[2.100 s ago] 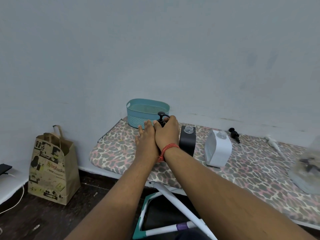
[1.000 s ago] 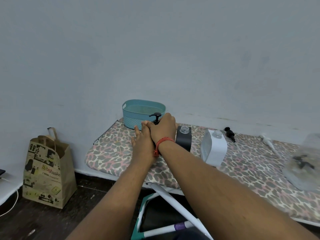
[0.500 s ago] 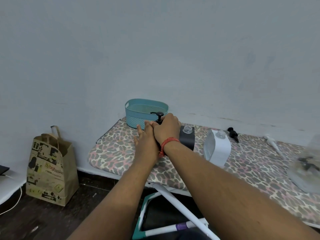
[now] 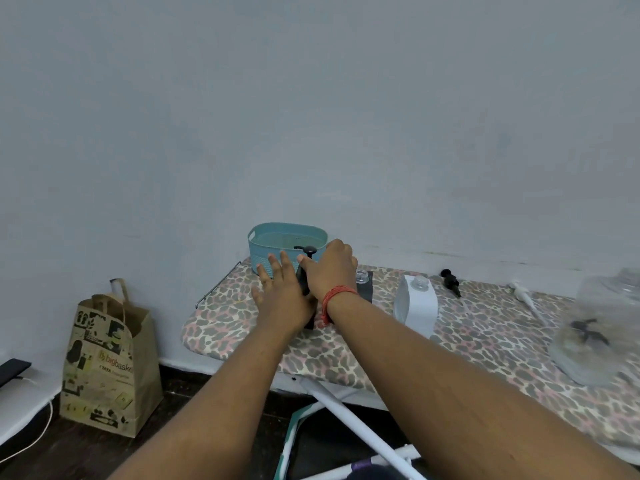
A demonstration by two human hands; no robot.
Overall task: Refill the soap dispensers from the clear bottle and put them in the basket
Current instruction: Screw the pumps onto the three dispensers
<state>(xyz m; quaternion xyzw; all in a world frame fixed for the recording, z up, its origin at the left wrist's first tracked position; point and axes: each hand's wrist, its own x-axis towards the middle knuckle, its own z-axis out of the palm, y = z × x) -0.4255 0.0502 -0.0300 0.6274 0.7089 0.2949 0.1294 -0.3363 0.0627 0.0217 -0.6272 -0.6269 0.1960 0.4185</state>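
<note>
dim, even light | soft shadows | wide-angle bending | right edge blurred

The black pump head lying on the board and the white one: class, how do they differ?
The black pump head is dark and lies nearer the white dispenser; the white pump head is pale and lies nearer the clear bottle. Both lie loose on the ironing board, fitted to no dispenser.

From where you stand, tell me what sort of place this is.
Probably a room at home, not a workshop: an ironing board with a leopard-print cover serves as the table, a paper grocery bag sits on the dark floor, against a plain painted wall.
</note>
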